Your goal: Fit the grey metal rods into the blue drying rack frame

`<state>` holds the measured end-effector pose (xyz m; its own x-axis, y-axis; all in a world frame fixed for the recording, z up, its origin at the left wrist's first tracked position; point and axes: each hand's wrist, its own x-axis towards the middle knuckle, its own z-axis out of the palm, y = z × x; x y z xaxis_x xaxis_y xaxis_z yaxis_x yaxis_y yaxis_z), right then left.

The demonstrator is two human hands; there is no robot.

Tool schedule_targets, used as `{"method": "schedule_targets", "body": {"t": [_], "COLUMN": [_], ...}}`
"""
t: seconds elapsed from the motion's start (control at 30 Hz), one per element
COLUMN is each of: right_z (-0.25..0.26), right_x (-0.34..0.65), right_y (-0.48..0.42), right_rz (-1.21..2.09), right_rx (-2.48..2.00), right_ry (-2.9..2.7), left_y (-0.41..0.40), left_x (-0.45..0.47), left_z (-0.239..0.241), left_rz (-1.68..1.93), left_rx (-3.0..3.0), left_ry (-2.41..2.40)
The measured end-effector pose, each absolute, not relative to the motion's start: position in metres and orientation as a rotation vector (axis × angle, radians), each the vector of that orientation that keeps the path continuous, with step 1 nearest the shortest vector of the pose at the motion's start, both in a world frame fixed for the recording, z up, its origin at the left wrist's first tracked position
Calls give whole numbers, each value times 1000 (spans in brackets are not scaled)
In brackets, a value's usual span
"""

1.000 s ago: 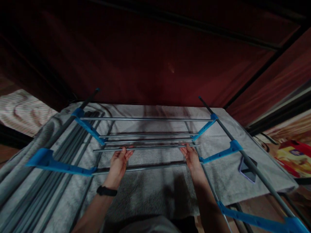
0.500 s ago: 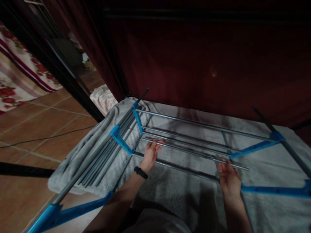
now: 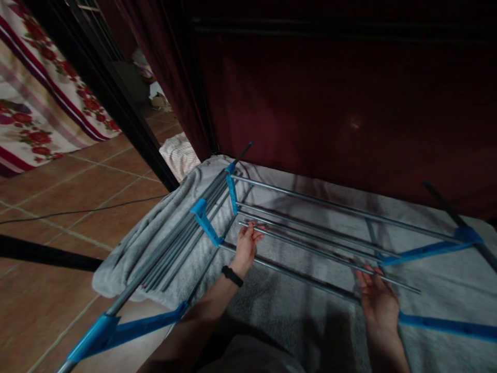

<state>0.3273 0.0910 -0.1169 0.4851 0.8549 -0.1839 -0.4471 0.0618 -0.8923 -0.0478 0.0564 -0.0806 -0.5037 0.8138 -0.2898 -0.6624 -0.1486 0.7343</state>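
In both of my hands is a thin grey metal rod [image 3: 310, 250], held across the middle of a rack frame. My left hand [image 3: 246, 246] pinches it near its left end. Under its right part are the fingers of my right hand [image 3: 378, 292], palm turned up, with the rod's end sticking out beyond. The rack has blue plastic brackets, among them a left one [image 3: 207, 225] and a right one [image 3: 427, 253]. Behind the held rod, two thin rods [image 3: 306, 220] run from a far-left bracket [image 3: 232, 191] toward the right. A thicker front bar [image 3: 295, 274] passes below my hands.
Several loose-ended rods [image 3: 176, 248] lie along the rack's left side. A grey blanket [image 3: 310, 311] is spread beneath it. Behind stands a dark red panel [image 3: 330, 103]. A black post [image 3: 112, 103] rises at left, and a cable [image 3: 85, 211] crosses the tiled floor [image 3: 58, 243].
The view has turned a little left, so the rack and hands appear farther right. Both hands keep the rod in about the same place over the rack.
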Motion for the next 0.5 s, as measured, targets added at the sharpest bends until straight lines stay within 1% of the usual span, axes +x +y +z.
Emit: {"method": "schedule_targets", "body": {"t": [0.33,0.5], "right_z": [-122,-110], "right_x": [328,315], "right_y": [97,92], "right_rz": [982,956], "right_rx": [-1060,-1016], "right_ry": [-416,-392], "left_y": [61,59], "left_x": [-69,-85], "left_z": [-76,-68], "left_rz": [1906,1944], "left_rx": [139,42], "left_ry": [1105,1170]}}
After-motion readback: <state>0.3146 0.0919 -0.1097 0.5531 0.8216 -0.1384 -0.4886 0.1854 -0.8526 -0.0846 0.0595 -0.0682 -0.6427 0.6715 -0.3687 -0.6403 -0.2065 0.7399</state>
